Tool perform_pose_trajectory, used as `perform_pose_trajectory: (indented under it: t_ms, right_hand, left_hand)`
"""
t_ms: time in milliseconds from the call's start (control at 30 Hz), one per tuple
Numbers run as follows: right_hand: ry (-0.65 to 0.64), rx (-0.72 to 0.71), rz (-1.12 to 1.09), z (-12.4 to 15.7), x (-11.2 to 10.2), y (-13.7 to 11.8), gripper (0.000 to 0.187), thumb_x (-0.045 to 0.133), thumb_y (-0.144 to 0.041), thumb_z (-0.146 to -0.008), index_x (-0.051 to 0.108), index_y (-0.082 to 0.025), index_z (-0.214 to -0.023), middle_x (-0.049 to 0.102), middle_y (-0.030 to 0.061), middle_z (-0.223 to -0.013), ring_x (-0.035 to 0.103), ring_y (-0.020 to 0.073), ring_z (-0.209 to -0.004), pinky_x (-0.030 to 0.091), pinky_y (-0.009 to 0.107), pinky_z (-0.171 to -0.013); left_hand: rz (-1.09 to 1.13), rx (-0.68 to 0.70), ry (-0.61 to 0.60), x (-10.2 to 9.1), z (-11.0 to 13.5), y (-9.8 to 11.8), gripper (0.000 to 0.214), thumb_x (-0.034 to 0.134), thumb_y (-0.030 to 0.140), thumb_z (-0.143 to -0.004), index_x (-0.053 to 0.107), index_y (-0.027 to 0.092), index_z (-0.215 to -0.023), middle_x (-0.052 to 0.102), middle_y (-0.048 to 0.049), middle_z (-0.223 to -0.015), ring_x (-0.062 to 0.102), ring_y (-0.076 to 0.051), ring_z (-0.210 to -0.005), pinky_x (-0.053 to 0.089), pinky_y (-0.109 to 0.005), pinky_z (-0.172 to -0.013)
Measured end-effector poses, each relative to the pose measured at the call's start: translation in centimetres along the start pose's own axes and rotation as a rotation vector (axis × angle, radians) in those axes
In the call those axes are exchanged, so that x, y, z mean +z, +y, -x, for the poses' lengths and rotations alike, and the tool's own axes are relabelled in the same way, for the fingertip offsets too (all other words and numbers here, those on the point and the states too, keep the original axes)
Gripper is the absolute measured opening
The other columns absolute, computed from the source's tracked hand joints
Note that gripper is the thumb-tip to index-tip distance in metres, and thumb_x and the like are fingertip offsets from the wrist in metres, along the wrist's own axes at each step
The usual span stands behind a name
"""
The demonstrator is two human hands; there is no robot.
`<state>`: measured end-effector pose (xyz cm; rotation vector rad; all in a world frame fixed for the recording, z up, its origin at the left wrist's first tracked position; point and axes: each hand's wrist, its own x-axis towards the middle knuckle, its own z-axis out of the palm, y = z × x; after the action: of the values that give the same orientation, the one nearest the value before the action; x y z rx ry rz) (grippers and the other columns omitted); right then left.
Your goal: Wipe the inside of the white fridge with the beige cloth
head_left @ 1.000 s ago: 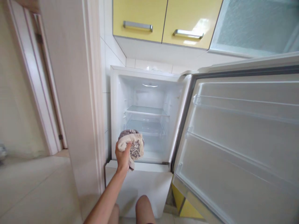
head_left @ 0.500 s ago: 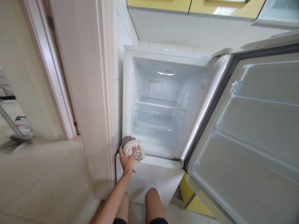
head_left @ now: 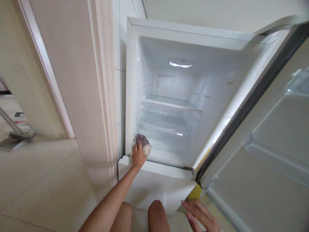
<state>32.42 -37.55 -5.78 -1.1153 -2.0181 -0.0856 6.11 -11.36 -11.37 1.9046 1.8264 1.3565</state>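
My left hand [head_left: 138,156] is closed around a bunched grey and cream cloth [head_left: 142,140]. The cloth is at the lower left front of the fridge's inner compartment [head_left: 166,146], by the left wall. Low on the right, near the corner of the lower fridge door [head_left: 156,180], my right hand [head_left: 201,214] has its fingers loosely bent and apart, with nothing seen in them. Inside the lit fridge are a glass shelf [head_left: 173,100] and, below it, a clear drawer [head_left: 166,125].
The upper fridge door [head_left: 270,154] stands wide open on the right. A wooden door frame [head_left: 96,96] rises close on the left. Beyond it, a dustpan [head_left: 19,138] lies on the tiled floor [head_left: 48,177]. My knees [head_left: 156,211] are against or near the lower door.
My left hand has moved the cloth slightly right and inward from the front left edge. My right hand has come into view. The view is closer to the fridge, whose door appears further open.
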Motion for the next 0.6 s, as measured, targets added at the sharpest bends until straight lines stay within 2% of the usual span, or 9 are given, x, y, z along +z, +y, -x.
perform_pose_trajectory:
  t_ms: [133,200,267,367,467,600]
  right_hand:
    - [0.010,0.104,0.100,2.0,6.2,5.2,0.038,0.059,-0.036,-0.097,0.063,-0.030,-0.134,0.074,0.0062,-0.116,0.073,0.0168,-0.106,0.061,0.023,-0.088]
    - [0.039,0.173,0.171,3.1,9.1,7.7,0.040,0.058,-0.036,-0.097,0.060,-0.029,-0.136,0.071,0.0072,-0.122,0.071,0.0187,-0.111,0.062,0.028,-0.090]
    - [0.066,0.228,0.236,3.6,11.4,9.8,0.038,0.054,-0.035,-0.098,0.060,-0.028,-0.136,0.068,0.0084,-0.125,0.069,0.0211,-0.114,0.062,0.034,-0.092]
    - [0.112,0.257,0.328,3.2,13.9,12.3,0.036,0.049,-0.030,-0.100,0.059,-0.025,-0.134,0.065,0.0104,-0.126,0.065,0.0231,-0.115,0.059,0.041,-0.094]
    - [0.160,0.184,0.387,2.7,15.4,14.2,0.040,0.051,-0.024,-0.097,0.057,-0.021,-0.137,0.063,0.0128,-0.127,0.060,0.0250,-0.118,0.054,0.043,-0.096]
    - [0.234,0.053,0.498,3.1,17.5,15.6,0.065,0.051,-0.012,-0.090,0.040,-0.017,-0.154,0.064,0.0166,-0.124,0.058,0.0294,-0.118,0.047,0.048,-0.096]
  left_hand:
    - [-0.363,-0.017,-0.143,2.2,-3.7,0.9,0.076,0.058,0.052,-0.090,0.041,0.010,-0.151,0.041,-0.0250,-0.157,0.032,-0.040,-0.151,0.032,-0.049,-0.121]
    - [-0.439,-0.006,-0.181,3.0,-5.6,1.0,0.075,0.054,0.053,-0.092,0.041,0.008,-0.151,0.039,-0.0259,-0.159,0.031,-0.040,-0.151,0.033,-0.047,-0.120]
    - [-0.469,0.019,-0.217,3.7,-7.4,0.8,0.073,0.055,0.048,-0.092,0.041,0.007,-0.151,0.042,-0.0261,-0.157,0.036,-0.037,-0.149,0.035,-0.044,-0.119]
    - [-0.489,0.041,-0.270,5.1,-10.0,0.3,0.067,0.060,0.036,-0.088,0.045,0.008,-0.147,0.052,-0.0247,-0.149,0.048,-0.034,-0.141,0.039,-0.041,-0.115]
    - [-0.514,0.046,-0.324,7.0,-12.4,-0.1,0.055,0.059,0.033,-0.088,0.057,0.011,-0.139,0.061,-0.0227,-0.139,0.054,-0.035,-0.134,0.041,-0.044,-0.111]
    - [-0.533,0.050,-0.413,9.6,-15.6,-0.1,0.040,0.062,0.038,-0.091,0.068,0.019,-0.125,0.069,-0.0153,-0.128,0.059,-0.034,-0.128,0.043,-0.050,-0.108]
